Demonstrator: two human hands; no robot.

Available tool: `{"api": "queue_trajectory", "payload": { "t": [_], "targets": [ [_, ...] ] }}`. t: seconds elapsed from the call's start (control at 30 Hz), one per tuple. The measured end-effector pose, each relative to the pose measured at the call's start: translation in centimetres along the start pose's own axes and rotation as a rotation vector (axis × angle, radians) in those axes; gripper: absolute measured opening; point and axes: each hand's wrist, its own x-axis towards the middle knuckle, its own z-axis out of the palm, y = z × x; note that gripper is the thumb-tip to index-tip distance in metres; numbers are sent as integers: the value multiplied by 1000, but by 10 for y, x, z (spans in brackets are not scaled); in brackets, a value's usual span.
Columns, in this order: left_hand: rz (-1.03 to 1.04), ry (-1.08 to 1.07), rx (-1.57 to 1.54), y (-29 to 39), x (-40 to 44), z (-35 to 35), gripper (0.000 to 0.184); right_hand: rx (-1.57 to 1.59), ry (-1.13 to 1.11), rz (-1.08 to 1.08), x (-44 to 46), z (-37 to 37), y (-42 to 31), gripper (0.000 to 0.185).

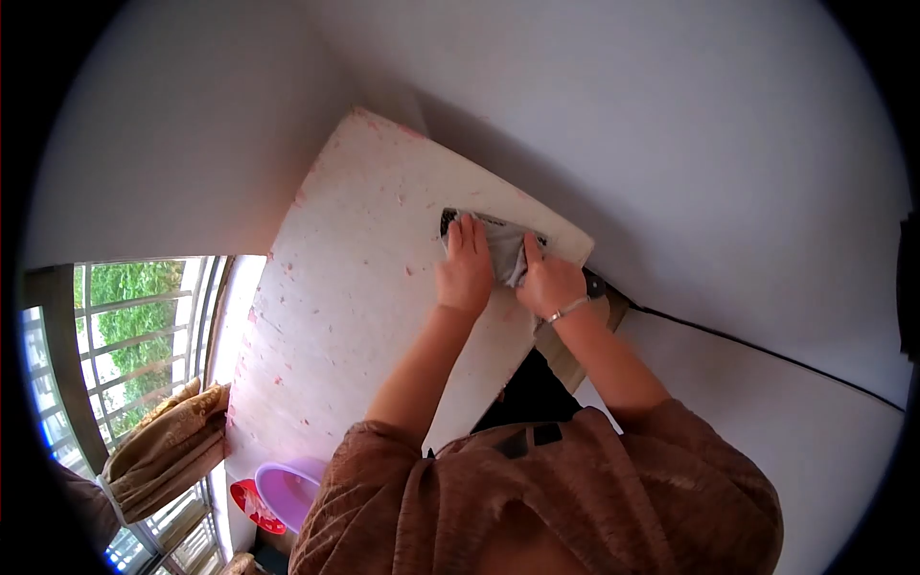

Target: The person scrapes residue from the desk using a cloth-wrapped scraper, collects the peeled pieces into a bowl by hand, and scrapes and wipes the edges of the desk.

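Observation:
A grey cloth (504, 251) lies over a flat, dark-edged object (447, 219) on the worn white tabletop (355, 259). Only the object's black corner and a thin dark strip along its far side show, so I cannot tell its kind. My left hand (465, 273) rests on its left part, fingers stretched out over the cloth's edge. At the right end, my right hand (553, 283) is closed on the cloth, index finger extended along it. A bracelet circles my right wrist.
White walls meet behind the table. A barred window (139, 326) with a tied brown curtain (163, 460) is at the left. Below stand a purple basin (280, 494) and a red one (251, 503). A black cable (728, 331) runs along the right wall.

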Motion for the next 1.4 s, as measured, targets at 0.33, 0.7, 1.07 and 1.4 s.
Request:
{"api": "queue_trajectory", "payload": {
  "t": [0.33,0.7,1.07,1.4],
  "targets": [
    [2,14,-19,2,2,4,46,5,27,7,-4,3,5,65],
    [67,-51,70,14,27,12,48,35,5,96,6,-8,18,64],
    [103,56,122,12,33,29,46,20,5,113,17,-5,30,69],
    [83,37,170,16,41,18,50,50,23,77,24,-8,34,67]
  ]
}}
